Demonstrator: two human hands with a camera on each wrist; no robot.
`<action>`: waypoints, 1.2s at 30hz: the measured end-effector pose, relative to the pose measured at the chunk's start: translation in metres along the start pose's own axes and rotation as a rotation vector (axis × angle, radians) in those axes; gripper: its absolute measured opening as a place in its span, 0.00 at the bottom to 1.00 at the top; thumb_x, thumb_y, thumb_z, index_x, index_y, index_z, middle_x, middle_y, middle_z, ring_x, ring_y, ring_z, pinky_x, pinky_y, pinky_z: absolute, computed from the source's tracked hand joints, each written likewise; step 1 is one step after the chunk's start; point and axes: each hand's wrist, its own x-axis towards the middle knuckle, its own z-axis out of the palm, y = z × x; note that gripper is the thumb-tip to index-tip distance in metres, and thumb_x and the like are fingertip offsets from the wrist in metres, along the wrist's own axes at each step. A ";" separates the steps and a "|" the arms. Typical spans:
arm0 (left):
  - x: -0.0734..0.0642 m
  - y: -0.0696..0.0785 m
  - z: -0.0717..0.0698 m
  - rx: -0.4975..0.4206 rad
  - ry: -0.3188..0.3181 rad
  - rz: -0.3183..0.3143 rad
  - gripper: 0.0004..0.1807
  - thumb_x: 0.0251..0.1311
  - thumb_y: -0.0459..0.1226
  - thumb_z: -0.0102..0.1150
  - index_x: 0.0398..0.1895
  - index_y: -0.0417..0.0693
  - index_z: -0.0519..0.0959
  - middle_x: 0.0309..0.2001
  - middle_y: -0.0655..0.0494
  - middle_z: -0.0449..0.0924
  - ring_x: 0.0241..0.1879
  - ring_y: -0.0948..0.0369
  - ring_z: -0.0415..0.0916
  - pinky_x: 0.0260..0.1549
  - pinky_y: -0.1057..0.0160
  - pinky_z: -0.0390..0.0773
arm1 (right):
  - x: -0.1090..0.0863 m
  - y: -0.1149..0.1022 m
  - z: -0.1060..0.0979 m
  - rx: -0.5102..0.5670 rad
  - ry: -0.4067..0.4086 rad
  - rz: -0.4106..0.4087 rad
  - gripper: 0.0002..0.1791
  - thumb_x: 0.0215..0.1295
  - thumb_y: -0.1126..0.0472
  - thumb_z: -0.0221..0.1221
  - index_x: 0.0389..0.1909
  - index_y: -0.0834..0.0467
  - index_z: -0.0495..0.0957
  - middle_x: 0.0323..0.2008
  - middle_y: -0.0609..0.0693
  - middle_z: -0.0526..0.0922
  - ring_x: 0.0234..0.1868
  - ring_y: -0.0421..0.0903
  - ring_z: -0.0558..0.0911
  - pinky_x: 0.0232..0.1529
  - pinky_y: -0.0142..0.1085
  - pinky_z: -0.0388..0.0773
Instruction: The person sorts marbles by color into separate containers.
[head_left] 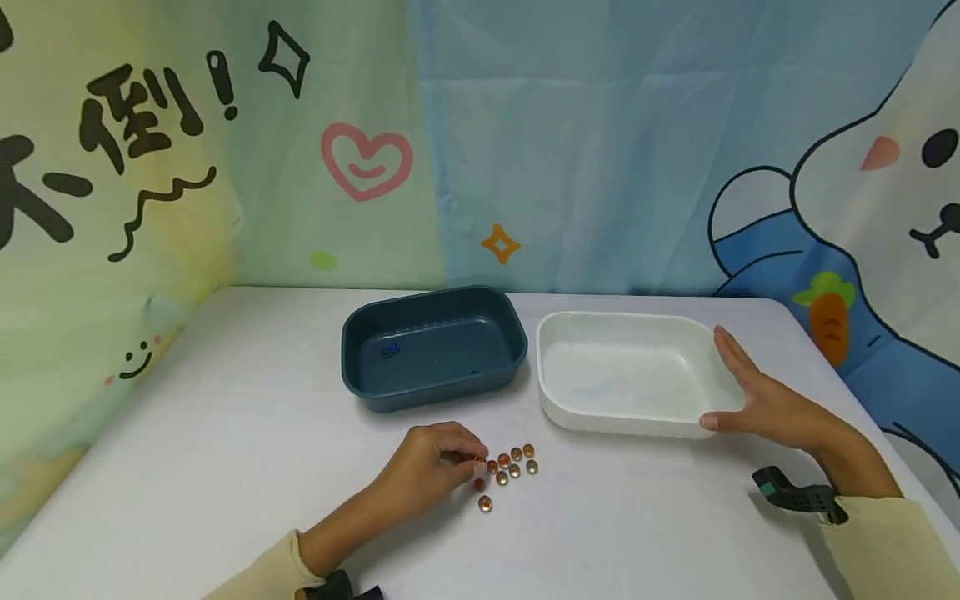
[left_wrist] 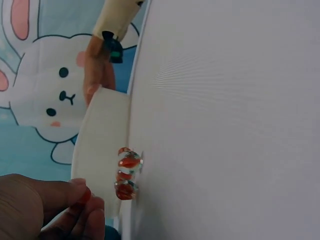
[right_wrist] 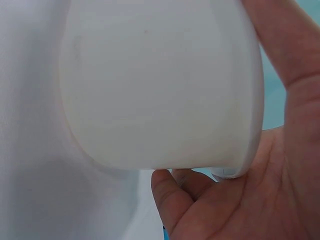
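My left hand (head_left: pixel 435 458) pinches an orange-red glass marble (left_wrist: pixel 86 195) between thumb and fingertips, at the left edge of a loose cluster. Several clear glass marbles with orange inside (head_left: pixel 515 454) lie on the table in that cluster; in the left wrist view more marbles (left_wrist: pixel 128 163) line up beyond the fingers. At the right end of a white rectangular tub (head_left: pixel 622 429), my right hand (head_left: pixel 772 408) grips its corners, thumb at the near side and fingers at the far side. The right wrist view shows the tub's outer wall (right_wrist: pixel 160 90) against the palm.
Left of the white tub stands a dark teal tub (head_left: pixel 435 396) with a few small blue pieces (head_left: pixel 391 351) inside. A white cloth covers the table (head_left: pixel 600 533). A printed curtain (head_left: pixel 570 167) hangs behind.
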 end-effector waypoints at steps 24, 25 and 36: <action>0.082 0.030 0.009 -0.195 0.060 0.019 0.07 0.60 0.29 0.65 0.41 0.37 0.86 0.40 0.53 0.84 0.35 0.64 0.79 0.33 0.69 0.79 | -0.001 0.002 -0.003 -0.002 0.000 0.004 0.68 0.53 0.50 0.70 0.75 0.45 0.21 0.74 0.52 0.18 0.70 0.74 0.33 0.46 0.76 0.53; 0.085 0.031 0.009 -0.200 0.068 0.013 0.07 0.60 0.29 0.65 0.41 0.38 0.86 0.40 0.53 0.84 0.35 0.64 0.79 0.32 0.69 0.79 | -0.001 0.002 -0.003 -0.003 0.000 0.001 0.68 0.53 0.50 0.70 0.75 0.45 0.21 0.74 0.52 0.18 0.70 0.73 0.33 0.46 0.76 0.53; 0.121 0.033 0.017 -0.160 0.046 -0.045 0.07 0.60 0.29 0.64 0.41 0.38 0.86 0.38 0.54 0.85 0.36 0.67 0.81 0.34 0.69 0.79 | -0.001 0.002 -0.001 0.003 0.001 -0.007 0.68 0.53 0.51 0.70 0.75 0.46 0.21 0.74 0.52 0.18 0.70 0.73 0.33 0.46 0.76 0.53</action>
